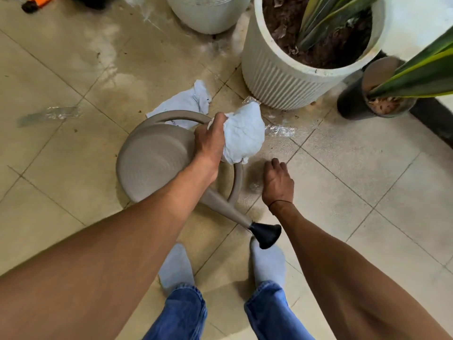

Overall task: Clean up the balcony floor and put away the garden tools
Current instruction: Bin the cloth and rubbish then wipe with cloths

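Left hand (210, 141) is gripping a crumpled white cloth (242, 136) over the taupe plastic watering can (152, 160); right hand (278, 181) is hanging loose, holding nothing. Wet beige floor tiles (343, 168) are looking half-wiped, can not stowed yet.

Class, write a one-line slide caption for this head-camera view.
Left hand holds a white cloth and the grey watering can's handle; right hand hangs over the wet tiled floor.

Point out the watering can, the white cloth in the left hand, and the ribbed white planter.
watering can (152, 158): head view, on its ribbed round body.
white cloth (244, 136): head view, middle of the bunched part.
ribbed white planter (277, 79): head view, on its fluted outer wall.
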